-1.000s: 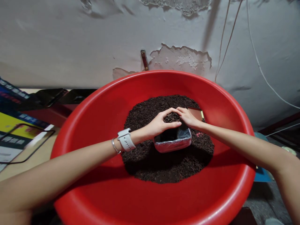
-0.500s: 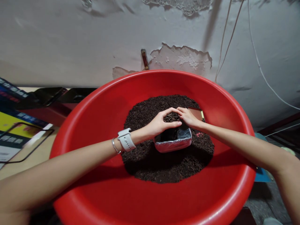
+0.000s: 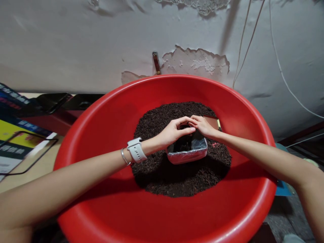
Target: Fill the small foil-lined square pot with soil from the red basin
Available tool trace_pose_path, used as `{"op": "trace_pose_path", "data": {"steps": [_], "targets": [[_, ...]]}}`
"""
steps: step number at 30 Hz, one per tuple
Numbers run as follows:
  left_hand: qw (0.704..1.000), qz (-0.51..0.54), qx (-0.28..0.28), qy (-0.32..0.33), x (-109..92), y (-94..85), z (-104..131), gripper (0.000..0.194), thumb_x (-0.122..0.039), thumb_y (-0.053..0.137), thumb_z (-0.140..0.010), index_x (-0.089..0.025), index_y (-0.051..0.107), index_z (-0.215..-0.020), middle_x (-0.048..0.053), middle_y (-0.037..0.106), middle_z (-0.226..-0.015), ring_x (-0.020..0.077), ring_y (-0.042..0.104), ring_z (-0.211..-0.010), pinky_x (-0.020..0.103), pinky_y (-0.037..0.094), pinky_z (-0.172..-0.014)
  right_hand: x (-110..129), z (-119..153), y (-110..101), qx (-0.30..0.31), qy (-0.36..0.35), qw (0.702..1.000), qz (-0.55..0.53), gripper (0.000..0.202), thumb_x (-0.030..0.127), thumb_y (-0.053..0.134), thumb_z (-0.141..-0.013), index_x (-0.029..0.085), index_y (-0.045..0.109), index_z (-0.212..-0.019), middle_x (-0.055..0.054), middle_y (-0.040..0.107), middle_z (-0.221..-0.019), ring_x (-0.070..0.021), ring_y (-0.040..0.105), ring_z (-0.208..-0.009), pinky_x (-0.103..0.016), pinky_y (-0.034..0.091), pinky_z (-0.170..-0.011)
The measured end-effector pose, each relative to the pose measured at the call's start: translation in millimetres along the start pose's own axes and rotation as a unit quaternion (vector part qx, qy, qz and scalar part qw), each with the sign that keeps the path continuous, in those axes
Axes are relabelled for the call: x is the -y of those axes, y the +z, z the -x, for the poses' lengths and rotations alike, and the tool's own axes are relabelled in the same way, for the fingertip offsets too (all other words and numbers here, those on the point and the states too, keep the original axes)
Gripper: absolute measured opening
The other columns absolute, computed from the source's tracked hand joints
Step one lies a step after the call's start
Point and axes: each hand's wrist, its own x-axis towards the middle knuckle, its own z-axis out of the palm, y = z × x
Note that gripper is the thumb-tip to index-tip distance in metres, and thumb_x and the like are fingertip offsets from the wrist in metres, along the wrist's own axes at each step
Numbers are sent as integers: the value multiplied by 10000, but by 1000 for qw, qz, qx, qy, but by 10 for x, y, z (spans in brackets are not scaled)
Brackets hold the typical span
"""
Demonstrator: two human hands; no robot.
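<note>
A small box (image 3: 187, 156) lined with clear plastic sits on a heap of dark, dry loose leaves, like tea (image 3: 162, 116), inside a big red basin (image 3: 162, 216). My left hand (image 3: 176, 131), with a white watch (image 3: 136, 150) and a silver bangle (image 3: 126, 157) on the wrist, curves over the box with thumb and fingers apart. My right hand (image 3: 201, 126) meets it from the other side, its extended fingers touching the left fingertips. Dark leaves show in the gap beneath the hands and in the box. The undersides of both hands are hidden.
A brown flat piece with a gold-coloured edge (image 3: 212, 122) lies on the leaves behind my right hand. Left of the basin are printed packages (image 3: 17, 135) and a black wire frame (image 3: 30, 162). A peeling wall (image 3: 76, 47) with hanging cords (image 3: 246, 44) stands behind.
The leaves that showed heaped between my hands have dropped lower, into the box. My left thumb and fingers have drawn slightly closer together; the box has barely moved.
</note>
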Motion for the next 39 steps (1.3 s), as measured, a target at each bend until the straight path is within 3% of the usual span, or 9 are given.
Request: {"op": "trace_pose_path", "data": {"steps": [7, 13, 18, 22, 27, 30, 33, 36, 39], "targets": [[999, 45, 21, -15, -3, 7, 9, 300, -325, 660, -744, -165, 676, -998, 51, 699, -1036, 206, 627, -999, 363, 451, -940, 26, 50, -34, 20, -19, 1000, -4, 151, 269, 465, -770, 156, 523, -689, 1, 575, -663, -125, 491, -663, -232, 327, -599], [997, 60, 27, -42, -38, 10, 31, 390, -348, 595, -811, -155, 644, -1147, 86, 707, -1041, 233, 674, -936, 403, 473, -930, 22, 45, -24, 9, -25, 1000, 12, 166, 184, 400, -795, 151, 531, -698, -23, 590, -715, -131, 495, -694, -241, 341, -623], [997, 57, 47, -25, -55, 14, 44, 525, -357, 582, -821, -209, 511, -1320, 89, 683, -1108, 236, 671, -947, 392, 517, -856, 0, 4, -18, 14, -16, 1000, 22, 229, 237, 385, -840, 150, 554, -712, -28, 599, -734, -133, 506, -684, -248, 354, -634], [994, -41, 97, 2, -96, 0, 74, 377, -380, 560, -835, -172, 668, -1130, 88, 697, -1082, 235, 625, -1039, 360, 484, -907, 0, 8, -36, 39, -52, 997, 44, 220, 232, 407, -833, 149, 572, -714, -38, 613, -801, -136, 534, -739, -250, 371, -681], [979, -159, 115, 63, -250, -52, 115, 373, -330, 525, -869, -196, 620, -1204, 61, 734, -950, 194, 655, -914, 344, 494, -861, -10, 29, -34, 17, -49, 998, 35, 202, 220, 399, -822, 145, 565, -736, -43, 619, -793, -137, 538, -725, -254, 383, -669], [960, -207, 129, 136, -338, -87, 119, 255, -304, 529, -865, -203, 729, -987, 63, 692, -1106, 211, 612, -1060, 338, 441, -956, -21, 29, -34, 28, -55, 997, 34, 170, 236, 433, -802, 147, 565, -742, -38, 621, -795, -144, 532, -723, -257, 380, -655], [967, -204, 76, 133, -335, -125, 81, 295, -352, 521, -870, -205, 704, -1049, 60, 676, -1142, 211, 609, -1066, 331, 441, -958, -37, 12, -32, 23, -51, 998, 26, 214, 266, 414, -819, 148, 578, -751, -39, 621, -802, -158, 538, -748, -277, 389, -695], [972, -197, -73, 103, -190, -235, -42, 390, -403, 494, -875, -188, 623, -1175, 75, 654, -1167, 203, 607, -1045, 334, 447, -946, -51, -11, -23, 12, -47, 999, 22, 244, 241, 382, -826, 150, 597, -755, -42, 630, -831, -163, 554, -798, -288, 391, -765], [943, -273, -189, 21, 96, -467, -206, 423, -333, 491, -847, -168, 551, -1232, 109, 561, -1283, 210, 574, -1087, 367, 416, -977, -57, -27, -19, 13, -50, 998, 26, 224, 208, 389, -808, 156, 600, -753, -35, 636, -833, -156, 554, -811, -274, 390, -768]]}}
